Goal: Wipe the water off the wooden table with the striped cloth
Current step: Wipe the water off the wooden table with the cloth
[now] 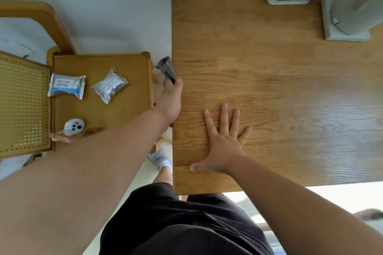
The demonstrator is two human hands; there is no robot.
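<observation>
Left hand (171,99) around striped cloth (167,67)

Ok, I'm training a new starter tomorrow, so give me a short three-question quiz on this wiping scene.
1. True or false: the right hand lies flat, fingers spread, on the wooden table.
2. Which hand grips the striped cloth? A) the left hand B) the right hand C) neither
3. How many sealed packets lie on the side table?

Key: 1 true; 2 A; 3 two.
</observation>
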